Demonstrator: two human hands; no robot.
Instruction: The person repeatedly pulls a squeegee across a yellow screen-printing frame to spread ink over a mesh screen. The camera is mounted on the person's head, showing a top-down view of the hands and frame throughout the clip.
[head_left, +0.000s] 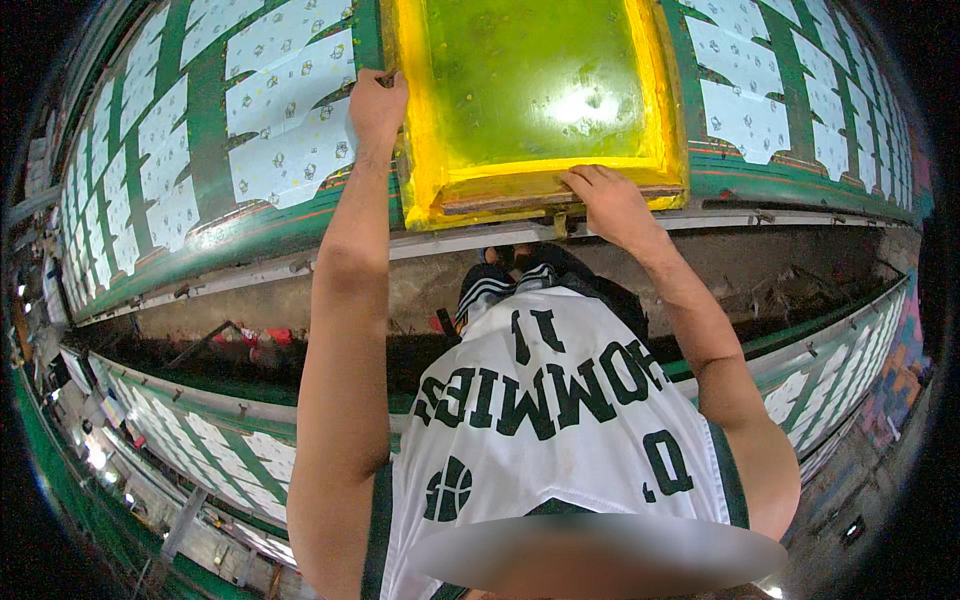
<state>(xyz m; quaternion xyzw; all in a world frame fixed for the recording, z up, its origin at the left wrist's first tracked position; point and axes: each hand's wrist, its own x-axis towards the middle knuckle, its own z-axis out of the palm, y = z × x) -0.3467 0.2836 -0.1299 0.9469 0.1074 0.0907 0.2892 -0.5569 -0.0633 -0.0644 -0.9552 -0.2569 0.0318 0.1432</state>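
Note:
A screen printing frame (418, 140) with yellow taped borders and a green, glossy mesh lies over the long green table in front of me. My left hand (378, 112) is closed at the frame's left side, fingers curled by a small dark part there; its exact hold is partly hidden. Along the near edge, my right hand (612, 205) has its fingers bent over the frame's rim, right of the middle. Just beneath that edge a small metal bracket (561, 222) shows. Pale blue cut fabric pieces (285, 100) with small printed figures lie flat left of the frame.
More printed pale fabric pieces (745, 110) lie right of the frame. A metal rail (300, 268) runs along the table's near edge. Behind me stands another green table (250, 405) with pale pieces, across a narrow aisle. Red items (265, 340) lie low at the left.

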